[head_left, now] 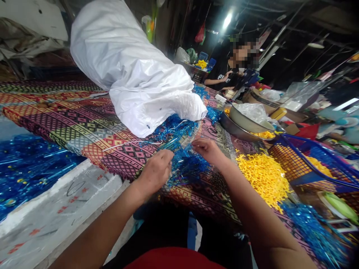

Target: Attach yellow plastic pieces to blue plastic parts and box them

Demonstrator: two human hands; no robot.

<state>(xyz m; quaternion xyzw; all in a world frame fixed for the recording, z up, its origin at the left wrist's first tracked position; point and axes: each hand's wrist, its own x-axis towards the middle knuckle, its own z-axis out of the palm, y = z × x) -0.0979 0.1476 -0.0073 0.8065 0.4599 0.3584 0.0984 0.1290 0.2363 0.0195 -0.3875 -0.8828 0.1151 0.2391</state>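
Left hand (155, 172) closed and curled over a loose bunch of blue foil tinsel (185, 167); fingers partly buried in the strands. Right hand (208, 151) held just beyond it, fingers curled downward at the top of the same bunch; cannot tell whether they pinch anything. Hands close together, not touching.

Bunch lies at the near edge of a table (224, 203) covered with a patterned woven cloth, between both forearms. More blue tinsel trails up toward a white woven sack (131, 63) lying on the cloth. Another blue tinsel pile (314, 231) sits at lower right.

Heap of small yellow plastic pieces (263, 179) right of the right hand, large and spread loose. More yellow pieces in a metal basin (238, 125) beyond it, and in a blue-rimmed orange basket (298, 164) at right. Sheet of blue cellophane (30, 170) lies left, beyond a scuffed concrete ledge (64, 209).

Amounts as they lie: 3 places hold yellow pieces, and the sack looks full. Far end: 1 co-worker (224, 76) in a dark shirt, arms out over the table.
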